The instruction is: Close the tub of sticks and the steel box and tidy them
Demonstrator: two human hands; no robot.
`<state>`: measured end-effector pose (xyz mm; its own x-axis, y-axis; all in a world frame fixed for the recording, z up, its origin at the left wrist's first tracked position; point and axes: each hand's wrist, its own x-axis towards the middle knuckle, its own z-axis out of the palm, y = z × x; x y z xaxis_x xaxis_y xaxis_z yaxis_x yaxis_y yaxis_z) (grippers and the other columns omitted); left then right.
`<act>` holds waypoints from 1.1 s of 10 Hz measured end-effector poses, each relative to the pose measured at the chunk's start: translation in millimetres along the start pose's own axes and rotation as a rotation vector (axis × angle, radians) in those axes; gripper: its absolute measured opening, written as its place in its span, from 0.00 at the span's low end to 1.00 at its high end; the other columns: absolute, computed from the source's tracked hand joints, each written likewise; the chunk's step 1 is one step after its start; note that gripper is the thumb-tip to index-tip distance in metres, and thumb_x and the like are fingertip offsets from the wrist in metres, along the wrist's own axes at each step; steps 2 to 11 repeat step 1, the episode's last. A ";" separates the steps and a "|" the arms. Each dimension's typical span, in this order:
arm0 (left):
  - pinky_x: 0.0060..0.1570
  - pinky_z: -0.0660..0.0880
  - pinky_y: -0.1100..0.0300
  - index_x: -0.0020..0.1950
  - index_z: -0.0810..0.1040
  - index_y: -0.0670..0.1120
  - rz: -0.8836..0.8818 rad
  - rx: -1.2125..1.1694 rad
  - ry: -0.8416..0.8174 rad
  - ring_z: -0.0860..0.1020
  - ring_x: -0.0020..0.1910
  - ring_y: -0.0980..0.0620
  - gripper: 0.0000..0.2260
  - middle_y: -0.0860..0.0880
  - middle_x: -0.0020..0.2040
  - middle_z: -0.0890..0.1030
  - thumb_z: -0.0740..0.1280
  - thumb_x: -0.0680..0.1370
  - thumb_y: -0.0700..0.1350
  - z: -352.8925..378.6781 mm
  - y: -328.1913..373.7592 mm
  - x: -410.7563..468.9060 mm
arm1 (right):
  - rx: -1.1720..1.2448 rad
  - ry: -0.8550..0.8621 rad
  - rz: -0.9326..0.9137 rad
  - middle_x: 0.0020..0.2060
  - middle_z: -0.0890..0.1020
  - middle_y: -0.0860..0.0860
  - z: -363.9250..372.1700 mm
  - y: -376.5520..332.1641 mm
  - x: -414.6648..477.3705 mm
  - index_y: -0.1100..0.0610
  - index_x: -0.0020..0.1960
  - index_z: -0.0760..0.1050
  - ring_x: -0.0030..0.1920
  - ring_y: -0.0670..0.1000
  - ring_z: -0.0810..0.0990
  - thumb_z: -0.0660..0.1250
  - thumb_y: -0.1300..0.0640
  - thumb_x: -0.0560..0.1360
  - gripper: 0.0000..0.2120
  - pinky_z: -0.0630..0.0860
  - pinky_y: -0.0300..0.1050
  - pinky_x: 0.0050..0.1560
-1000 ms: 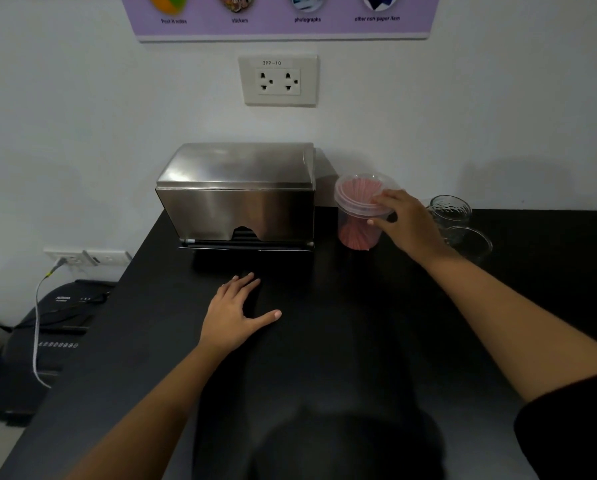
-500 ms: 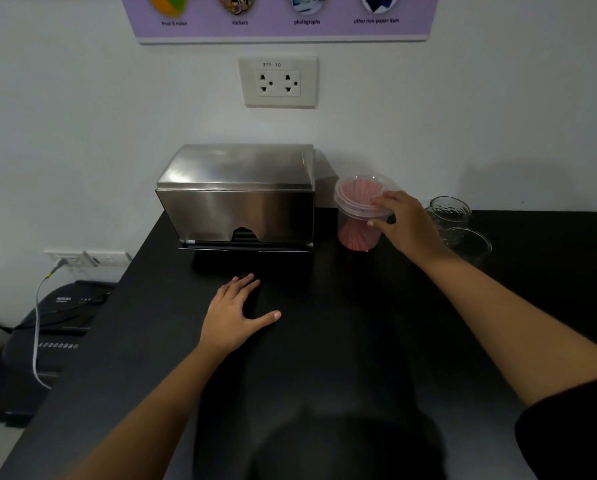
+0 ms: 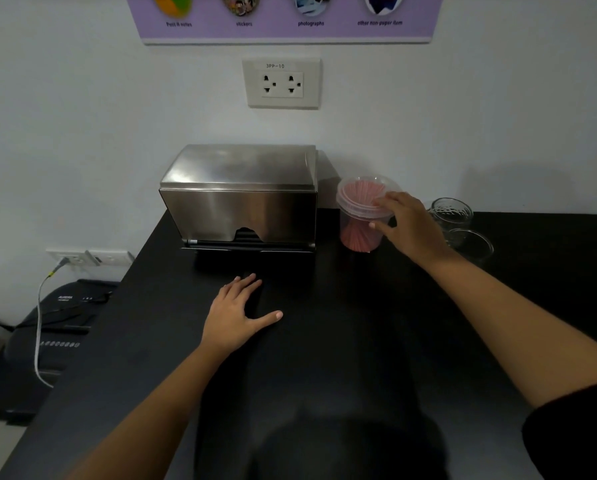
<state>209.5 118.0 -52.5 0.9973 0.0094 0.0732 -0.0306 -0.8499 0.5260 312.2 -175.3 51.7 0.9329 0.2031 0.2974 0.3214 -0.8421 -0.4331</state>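
The steel box stands at the back of the black counter against the wall, its lid down. Just right of it is the clear tub of pink sticks with its clear lid on top. My right hand grips the tub's right side, fingers over the lid's rim and thumb on the wall. My left hand lies flat on the counter in front of the steel box, fingers spread, holding nothing.
Two empty clear glass jars stand right of the tub, just behind my right wrist. A wall socket sits above the box. Left of the counter, lower down, is a black machine with a cable plugged into the wall.
My right hand has shifted slightly on the tub's lid; the tub and box stay in place. The left hand has not moved.
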 end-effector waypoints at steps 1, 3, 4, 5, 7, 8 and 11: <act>0.72 0.53 0.52 0.71 0.62 0.49 0.018 0.061 -0.028 0.53 0.74 0.51 0.35 0.52 0.74 0.61 0.64 0.69 0.65 0.5 2.4 1.7 | 0.036 0.055 0.019 0.66 0.69 0.60 -0.7 0.6 -3.1 0.62 0.68 0.63 0.66 0.60 0.67 0.69 0.56 0.71 0.29 0.65 0.53 0.65; 0.72 0.53 0.52 0.71 0.62 0.49 0.018 0.061 -0.028 0.53 0.74 0.51 0.35 0.52 0.74 0.61 0.64 0.69 0.65 0.5 2.4 1.7 | 0.036 0.055 0.019 0.66 0.69 0.60 -0.7 0.6 -3.1 0.62 0.68 0.63 0.66 0.60 0.67 0.69 0.56 0.71 0.29 0.65 0.53 0.65; 0.72 0.53 0.52 0.71 0.62 0.49 0.018 0.061 -0.028 0.53 0.74 0.51 0.35 0.52 0.74 0.61 0.64 0.69 0.65 0.5 2.4 1.7 | 0.036 0.055 0.019 0.66 0.69 0.60 -0.7 0.6 -3.1 0.62 0.68 0.63 0.66 0.60 0.67 0.69 0.56 0.71 0.29 0.65 0.53 0.65; 0.72 0.53 0.52 0.71 0.62 0.49 0.018 0.061 -0.028 0.53 0.74 0.51 0.35 0.52 0.74 0.61 0.64 0.69 0.65 0.5 2.4 1.7 | 0.036 0.055 0.019 0.66 0.69 0.60 -0.7 0.6 -3.1 0.62 0.68 0.63 0.66 0.60 0.67 0.69 0.56 0.71 0.29 0.65 0.53 0.65; 0.72 0.53 0.52 0.71 0.62 0.49 0.018 0.061 -0.028 0.53 0.74 0.51 0.35 0.52 0.74 0.61 0.64 0.69 0.65 0.5 2.4 1.7 | 0.036 0.055 0.019 0.66 0.69 0.60 -0.7 0.6 -3.1 0.62 0.68 0.63 0.66 0.60 0.67 0.69 0.56 0.71 0.29 0.65 0.53 0.65; 0.72 0.53 0.52 0.71 0.62 0.49 0.018 0.061 -0.028 0.53 0.74 0.51 0.35 0.52 0.74 0.61 0.64 0.69 0.65 0.5 2.4 1.7 | 0.036 0.055 0.019 0.66 0.69 0.60 -0.7 0.6 -3.1 0.62 0.68 0.63 0.66 0.60 0.67 0.69 0.56 0.71 0.29 0.65 0.53 0.65; 0.72 0.53 0.52 0.71 0.62 0.49 0.018 0.061 -0.028 0.53 0.74 0.51 0.35 0.52 0.74 0.61 0.64 0.69 0.65 0.5 2.4 1.7 | 0.036 0.055 0.019 0.66 0.69 0.60 -0.7 0.6 -3.1 0.62 0.68 0.63 0.66 0.60 0.67 0.69 0.56 0.71 0.29 0.65 0.53 0.65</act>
